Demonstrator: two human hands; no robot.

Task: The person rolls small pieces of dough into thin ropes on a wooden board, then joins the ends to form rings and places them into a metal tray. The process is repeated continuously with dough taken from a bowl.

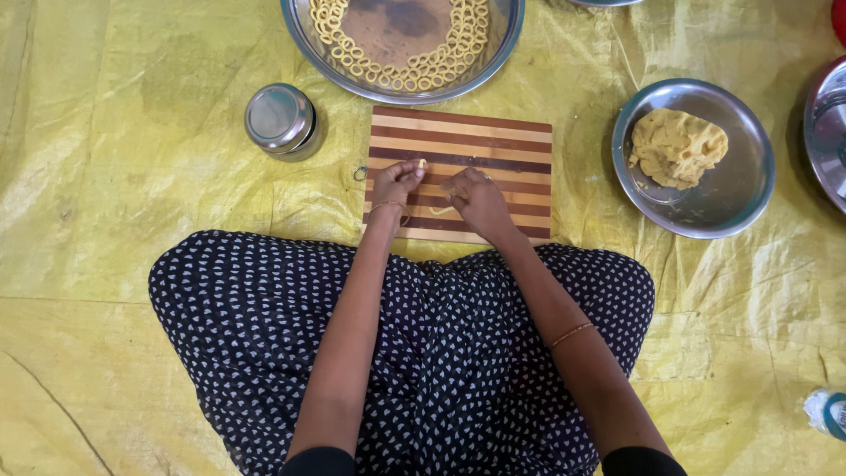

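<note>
1. Lying flat under everything is a yellow sheet (pixel 132 220), all wrinkly.
2. On the sheet at the left stands a small steel tin (pixel 280 120) with its lid on. It is well apart from the hands.
3. Just right of the tin is a striped wooden board (pixel 493 141), light and dark brown. A little metal ring (pixel 359 173) sits at its left edge.
4. The left hand (pixel 397 187) is over the left side of the board. Its fingers are pinched narrow on a small bit of dough (pixel 422 163), held up at the fingertips.
5. The right hand (pixel 476 198) is just beside the left one, over the middle of the board. Its fingers are curled down. I cannot tell if it holds anything.
6. A thin dough strip (pixel 443 211) lies on the board between the two hands, near the right hand.
7. Above the board is a big steel tray (pixel 511 26) with many small dough rings (pixel 401 75) along its rim.
8. To the right of the board is a steel plate (pixel 740 194) with a dough lump (pixel 677 145) on it.
9. At the far right edge, part of another steel dish (pixel 827 132) shows.
10. The person sits cross-legged in dark dotted cloth (pixel 423 353), close behind the board.
</note>
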